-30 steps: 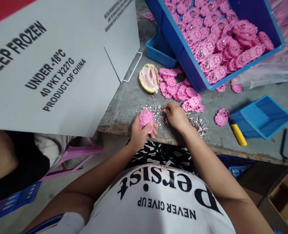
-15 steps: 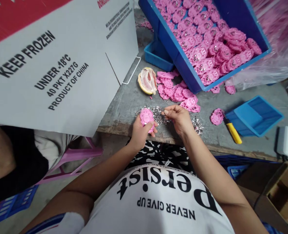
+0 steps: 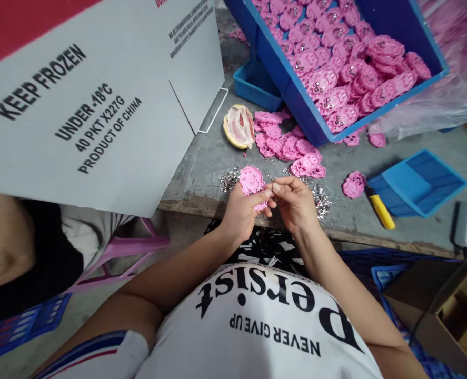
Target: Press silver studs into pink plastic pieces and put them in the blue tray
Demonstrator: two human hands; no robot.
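My left hand point(image 3: 241, 213) grips a pink plastic piece point(image 3: 251, 180) with a scalloped edge, thumb across its lower part. Close against it, my right hand point(image 3: 296, 202) is pinched at the piece's right side. Whatever lies between those fingertips is too small to make out. Small shiny metal bits point(image 3: 229, 180) are scattered on the table behind and beside both hands. Past them lies a loose heap of pink plastic pieces point(image 3: 288, 145).
A large blue bin point(image 3: 316, 138) full of pink pieces leans at the back. A halved pomelo point(image 3: 238, 126), a small blue tray point(image 3: 257, 87), a blue scoop-like bin point(image 3: 418, 184) and a yellow-handled tool point(image 3: 381, 210) lie around. A white carton point(image 3: 138, 79) stands left; a person's leg point(image 3: 4, 242) shows below.
My left hand has moved right with the pink piece. My right hand has come from the metal bits to the piece's edge, so both hands now meet.
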